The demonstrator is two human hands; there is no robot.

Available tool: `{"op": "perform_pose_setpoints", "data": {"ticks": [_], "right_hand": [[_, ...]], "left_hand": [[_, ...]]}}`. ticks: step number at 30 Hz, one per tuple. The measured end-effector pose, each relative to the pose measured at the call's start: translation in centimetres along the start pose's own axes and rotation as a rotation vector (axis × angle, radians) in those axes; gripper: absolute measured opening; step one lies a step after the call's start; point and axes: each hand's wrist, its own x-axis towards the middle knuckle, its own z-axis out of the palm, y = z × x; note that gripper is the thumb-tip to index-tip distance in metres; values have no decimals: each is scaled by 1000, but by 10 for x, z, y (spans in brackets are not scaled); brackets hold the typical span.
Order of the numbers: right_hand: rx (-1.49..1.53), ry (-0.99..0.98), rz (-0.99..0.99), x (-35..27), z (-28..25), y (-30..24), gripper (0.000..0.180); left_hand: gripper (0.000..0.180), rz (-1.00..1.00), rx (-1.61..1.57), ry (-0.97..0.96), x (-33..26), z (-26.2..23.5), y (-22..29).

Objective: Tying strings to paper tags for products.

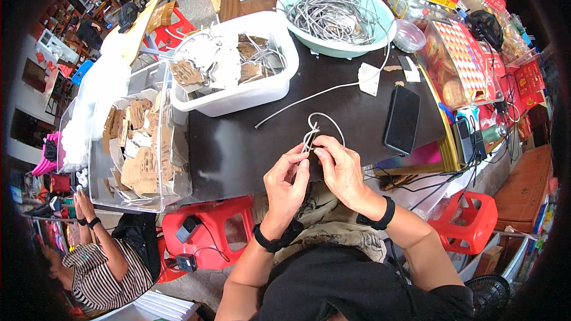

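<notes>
The left hand [287, 177] and right hand [343, 169] each pinched a looped grey cable [309, 138] between thumb and fingers. The cable was positioned above the dark table [238, 157], nearer the person than the pale green basin [333, 52].

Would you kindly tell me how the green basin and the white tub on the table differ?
The basin is round, while the tub is roughly rectangular. The basin is pale green; the tub is white. The basin mainly holds a tangle of grey cords, whereas the tub holds cords mixed with brown pieces. Both are open-topped.
</notes>
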Motion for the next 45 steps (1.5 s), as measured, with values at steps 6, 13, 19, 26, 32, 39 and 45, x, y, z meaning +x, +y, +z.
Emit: {"op": "perform_pose_setpoints", "data": {"ticks": [6,13,19,26,32,39,45], "right_hand": [[-34,-4,-23,4,-2,-3,19],[17,-34,13,7,-2,-5,18],[199,-270,318,13,-11,-8,9],[340,-282,320,11,-13,-4,8],[146,-339,135,9,-19,-21,7],[48,5,-107,-9,-12,-16,15],[37,13,-202,-12,-15,-15,16]], "left_hand": [[14,8,-54,28,1,3,3],[18,33,-118,23,1,7,-2],[36,32,-215,-27,-1,8,-9],[67,-185,-496,-122,6,-4,20],[32,-355,-533,-169,17,-24,-7],[15,-386,-809,-156,14,-12,3],[15,-382,-816,-177,11,-9,7]]}}
